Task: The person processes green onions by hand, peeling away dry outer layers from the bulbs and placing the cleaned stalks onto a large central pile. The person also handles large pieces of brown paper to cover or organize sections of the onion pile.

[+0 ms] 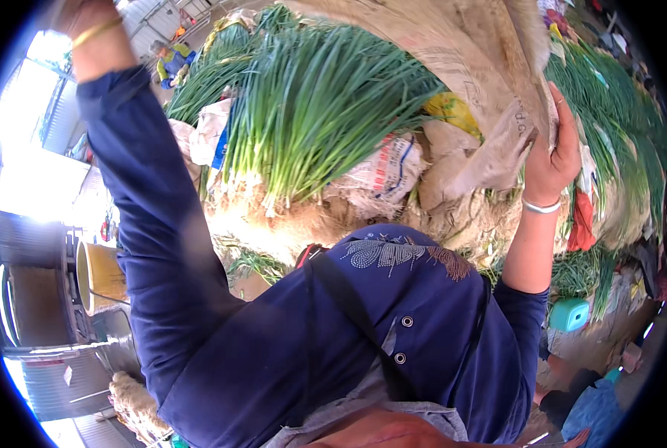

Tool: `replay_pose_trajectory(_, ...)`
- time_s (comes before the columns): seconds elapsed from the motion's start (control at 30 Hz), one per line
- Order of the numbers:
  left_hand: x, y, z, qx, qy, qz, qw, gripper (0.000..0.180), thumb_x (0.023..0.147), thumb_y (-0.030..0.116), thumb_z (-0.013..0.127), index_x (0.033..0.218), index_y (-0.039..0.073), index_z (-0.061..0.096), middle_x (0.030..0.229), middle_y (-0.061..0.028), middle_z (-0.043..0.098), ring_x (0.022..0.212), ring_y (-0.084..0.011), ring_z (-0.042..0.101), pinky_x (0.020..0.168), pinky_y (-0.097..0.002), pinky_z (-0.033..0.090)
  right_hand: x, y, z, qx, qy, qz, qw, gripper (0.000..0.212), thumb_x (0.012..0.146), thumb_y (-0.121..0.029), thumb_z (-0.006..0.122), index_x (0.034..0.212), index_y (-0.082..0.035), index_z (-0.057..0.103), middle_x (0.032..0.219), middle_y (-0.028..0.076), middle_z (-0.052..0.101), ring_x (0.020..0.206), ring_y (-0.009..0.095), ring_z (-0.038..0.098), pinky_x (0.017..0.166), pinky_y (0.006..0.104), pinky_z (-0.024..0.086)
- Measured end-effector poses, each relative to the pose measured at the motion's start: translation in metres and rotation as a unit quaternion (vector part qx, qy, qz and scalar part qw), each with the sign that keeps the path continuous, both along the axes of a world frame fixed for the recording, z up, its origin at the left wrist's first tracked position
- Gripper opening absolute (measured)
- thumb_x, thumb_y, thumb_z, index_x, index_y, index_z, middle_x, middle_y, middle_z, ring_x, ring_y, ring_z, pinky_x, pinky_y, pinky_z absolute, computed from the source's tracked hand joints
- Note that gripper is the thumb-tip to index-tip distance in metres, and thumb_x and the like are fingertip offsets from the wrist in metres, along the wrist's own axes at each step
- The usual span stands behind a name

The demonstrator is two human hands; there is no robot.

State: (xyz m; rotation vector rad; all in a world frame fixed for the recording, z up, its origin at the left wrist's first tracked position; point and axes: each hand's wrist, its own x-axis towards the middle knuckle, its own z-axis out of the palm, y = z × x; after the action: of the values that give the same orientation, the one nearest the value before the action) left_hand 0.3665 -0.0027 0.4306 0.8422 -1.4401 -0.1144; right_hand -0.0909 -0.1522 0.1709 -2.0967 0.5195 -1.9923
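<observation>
My right hand (553, 157) is closed on the edge of a tan woven sack (453, 52), which is raised and spread across the top of the view. Raised at the upper left, my left hand (87, 13) is blurred and cut off by the picture's edge, so its fingers are hidden. A large heap of green onions (311, 104) lies in front of me, roots toward me and green leaves pointing away. A white printed sack (382, 172) rests beside the roots, and a yellow bag (453, 112) shows under the raised sack.
More green onions (609, 112) are piled at the right, with a red cloth (582, 222) near them. A turquoise container (569, 315) stands at lower right, close to another person (591, 407). A yellow bucket (102, 276) is at left. Another person (173, 63) is beyond the heap.
</observation>
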Motion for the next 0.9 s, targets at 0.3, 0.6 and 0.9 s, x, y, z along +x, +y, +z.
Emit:
replay_pose_trajectory(0.3,0.287,0.293,-0.203,0.462,-0.111,0.618,0.626,0.051,0.07,0.033,0.07,0.113,0.009,0.057,0.112,-0.0135,0.059,0.098,-0.0262,0.058,0.081,-0.0418,0.048,0.187,0.105,-0.122,0.032,0.522,0.159,0.837,0.043,0.08,-0.005,0.05,0.122,-0.015,0.053,0.089,0.014,0.063,0.076,0.032,0.059,0.067,0.0397,0.047)
replay_pose_trajectory(0.6,0.143,0.213,-0.393,0.303,-0.239,0.548,0.742,0.062,0.072,0.031,0.074,0.126,0.009,0.05,0.131,-0.0154,0.047,0.12,-0.0339,0.045,0.098,-0.0393,0.039,0.281,0.159,-0.181,0.331,0.492,0.325,0.737,0.025,0.092,-0.015,0.046,0.114,-0.011,0.055,0.094,0.012,0.062,0.09,0.025,0.06,0.079,0.0354,0.048)
replay_pose_trajectory(0.9,0.027,0.154,-0.355,0.226,-0.458,0.406,0.758,0.046,0.068,0.016,0.073,0.112,0.021,0.062,0.137,-0.0046,0.044,0.127,-0.0268,0.039,0.098,-0.0517,0.036,0.379,0.056,0.023,0.147,0.314,0.164,0.923,0.024,0.088,-0.021,0.049,0.101,-0.002,0.058,0.092,0.021,0.063,0.088,0.036,0.061,0.076,0.0397,0.047)
